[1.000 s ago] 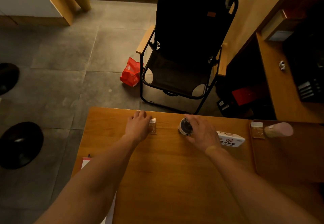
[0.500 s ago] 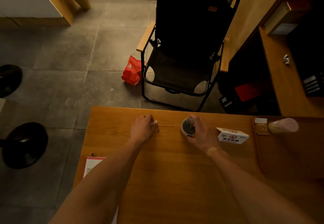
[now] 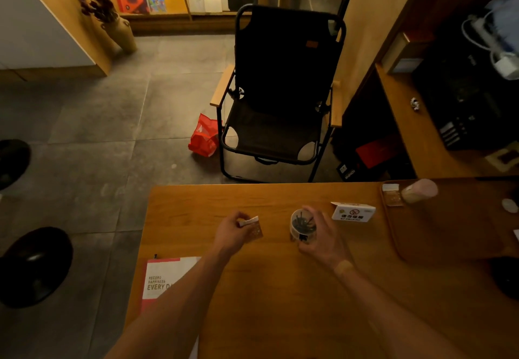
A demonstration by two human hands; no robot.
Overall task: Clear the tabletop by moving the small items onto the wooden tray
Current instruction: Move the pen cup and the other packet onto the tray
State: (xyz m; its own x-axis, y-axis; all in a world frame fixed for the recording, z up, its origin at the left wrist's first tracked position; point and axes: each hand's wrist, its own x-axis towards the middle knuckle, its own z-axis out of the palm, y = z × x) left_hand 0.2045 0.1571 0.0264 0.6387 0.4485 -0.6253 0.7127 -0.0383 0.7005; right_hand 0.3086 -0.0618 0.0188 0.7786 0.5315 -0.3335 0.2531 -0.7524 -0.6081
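Note:
My left hand (image 3: 231,231) pinches a small brown packet with a white top (image 3: 253,228), lifted a little off the wooden table (image 3: 269,297). My right hand (image 3: 320,235) grips a small clear round container with dark bits inside (image 3: 302,225), tilted toward me. A white folded no-smoking sign (image 3: 353,212) stands just right of that hand. The dark wooden tray (image 3: 449,232) lies at the table's right end. At its far corner sit another small packet (image 3: 392,195) and a pinkish bottle on its side (image 3: 420,191).
A red and white booklet (image 3: 165,280) lies at the table's near left edge. A black folding chair (image 3: 280,97) stands beyond the table with a red bag (image 3: 204,137) beside it. A side desk (image 3: 415,131) runs along the right. Black stools (image 3: 35,266) stand at left.
Both hands have closed on their items and raised them off the table. The packet now hangs from my left fingers; the container is tipped in my right hand. My head has tilted up.

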